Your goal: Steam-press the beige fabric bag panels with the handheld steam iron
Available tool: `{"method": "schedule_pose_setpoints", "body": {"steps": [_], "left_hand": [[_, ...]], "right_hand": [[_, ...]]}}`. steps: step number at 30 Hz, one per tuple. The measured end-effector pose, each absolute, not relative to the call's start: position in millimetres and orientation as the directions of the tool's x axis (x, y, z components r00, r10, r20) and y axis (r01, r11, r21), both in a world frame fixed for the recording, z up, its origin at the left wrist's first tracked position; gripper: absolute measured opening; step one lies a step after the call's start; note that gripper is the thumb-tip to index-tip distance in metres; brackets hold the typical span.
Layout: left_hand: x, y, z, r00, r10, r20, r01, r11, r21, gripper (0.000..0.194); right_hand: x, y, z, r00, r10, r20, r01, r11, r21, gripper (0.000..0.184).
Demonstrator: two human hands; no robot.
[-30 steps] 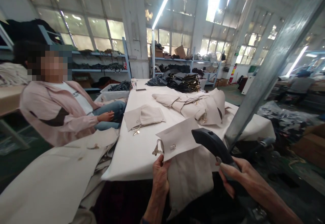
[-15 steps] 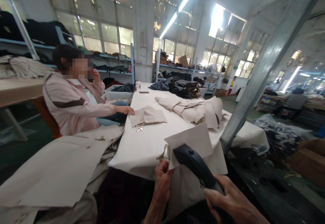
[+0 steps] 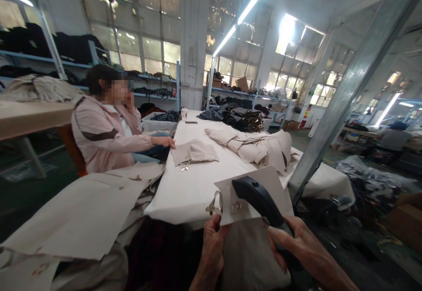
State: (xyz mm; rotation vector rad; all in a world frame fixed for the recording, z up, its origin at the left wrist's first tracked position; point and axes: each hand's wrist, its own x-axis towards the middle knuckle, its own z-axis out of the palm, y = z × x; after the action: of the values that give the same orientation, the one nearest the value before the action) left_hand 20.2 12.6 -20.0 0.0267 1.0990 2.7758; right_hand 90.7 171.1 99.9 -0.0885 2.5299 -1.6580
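Clock read from the held piece. Wearer's hands: two, one item each.

Left hand (image 3: 212,242), 8 o'clock: grip pinched, thumb against fingers, on the lower left corner of one beige piece (image 3: 247,214). Piece is up in front of the surface's (image 3: 174,190) near edge, flap tilted, body hanging below. One metal clasp (image 3: 236,205) on the flap, one strap loop (image 3: 214,205) with clip at its left.

Right hand (image 3: 293,242), 4 o'clock: grip wrapped round one black handheld tool (image 3: 259,198), nose over the flap. Can't tell if nose touches.

9 o'clock: one stack of beige pieces (image 3: 82,212), layers uncountable. 2 o'clock: one metal post (image 3: 349,97).

On the surface: one lone beige piece (image 3: 196,150) between 10 and 11; one beige heap (image 3: 250,143) at 12, count unclear. One co-worker (image 3: 99,137) at 10, one hand at the lone piece's left edge, other raised by the head. Farther: black pile (image 3: 245,119) at 12, one cup (image 3: 184,114) at 11.

Vs 0.5 s ago: clasp now visible, was behind the tool. Vs 1.0 s: nose moved from flap's right edge to over its middle; co-worker's reaching hand was near the lap. Lone piece and heap unmoved on the surface.
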Motion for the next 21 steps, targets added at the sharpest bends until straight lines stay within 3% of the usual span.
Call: {"method": "schedule_pose_setpoints", "body": {"steps": [6, 12, 15, 21], "left_hand": [[14, -4, -29, -0.991, 0.039, -0.128, -0.114, -0.746, 0.656, 0.031], [-8, -39, -43, -0.958, -0.157, -0.240, -0.035, -0.768, 0.640, 0.036], [-16, -47, -47, -0.949, -0.163, -0.268, -0.055, -0.755, 0.653, 0.037], [-31, -46, -60, -0.926, -0.157, -0.344, -0.129, -0.724, 0.677, 0.041]], "right_hand": [[89, 183, 102, -0.985, -0.151, -0.088, 0.031, 0.343, -0.939, 0.036], [88, 220, 100, -0.988, -0.014, -0.152, 0.135, 0.387, -0.912, 0.039], [79, 232, 93, -0.985, 0.037, -0.170, 0.170, 0.415, -0.894, 0.040], [54, 234, 66, -0.969, -0.013, -0.246, 0.222, 0.391, -0.893, 0.041]]}}
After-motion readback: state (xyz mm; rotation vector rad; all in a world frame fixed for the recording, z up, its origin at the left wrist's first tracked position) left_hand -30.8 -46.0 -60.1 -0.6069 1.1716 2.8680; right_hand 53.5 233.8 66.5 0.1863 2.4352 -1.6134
